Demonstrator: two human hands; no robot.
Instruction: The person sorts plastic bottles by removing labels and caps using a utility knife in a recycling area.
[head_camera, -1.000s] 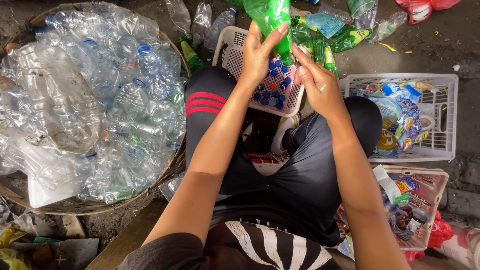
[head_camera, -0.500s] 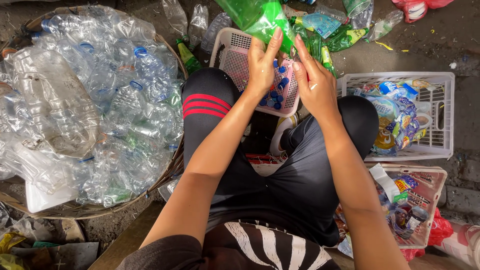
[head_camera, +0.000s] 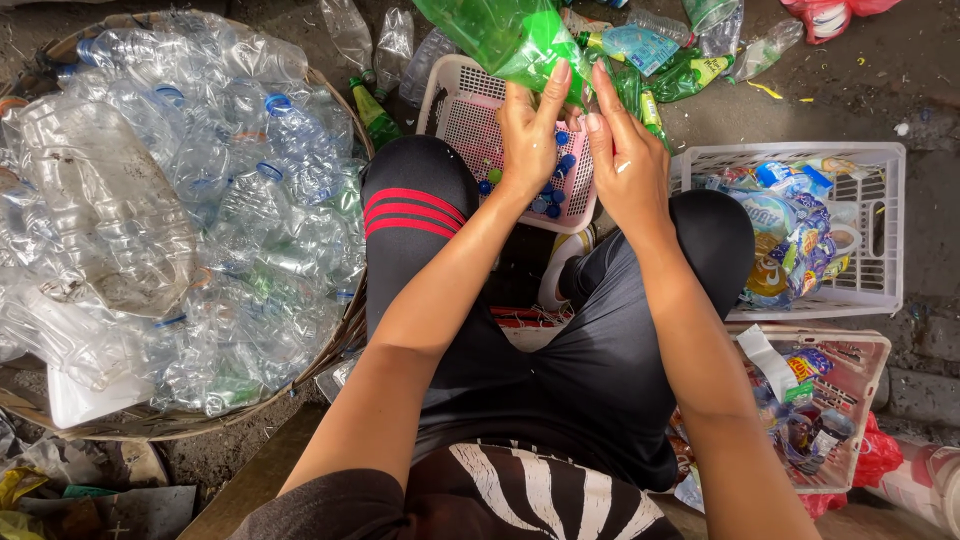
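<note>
Over on the far left sits a wide woven basket (head_camera: 345, 330) heaped with crushed clear plastic bottles (head_camera: 170, 210). Next comes the seated person's left hand (head_camera: 530, 140), fingers curled against the lower end of a green plastic bottle (head_camera: 500, 35), gripping it from the left. The right hand (head_camera: 622, 165) presses in just beside it, fingertips closed on the same end from the right. So the bottle rises up and away from both hands, tilted toward the top left, above a pale pink slotted basket (head_camera: 455, 110) with small blue bottle caps (head_camera: 552, 195) in it. It is translucent, bright green, dented and creased, label-free where visible. Further right stands a white crate (head_camera: 880, 225) holding crumpled coloured wrappers (head_camera: 790, 235).
</note>
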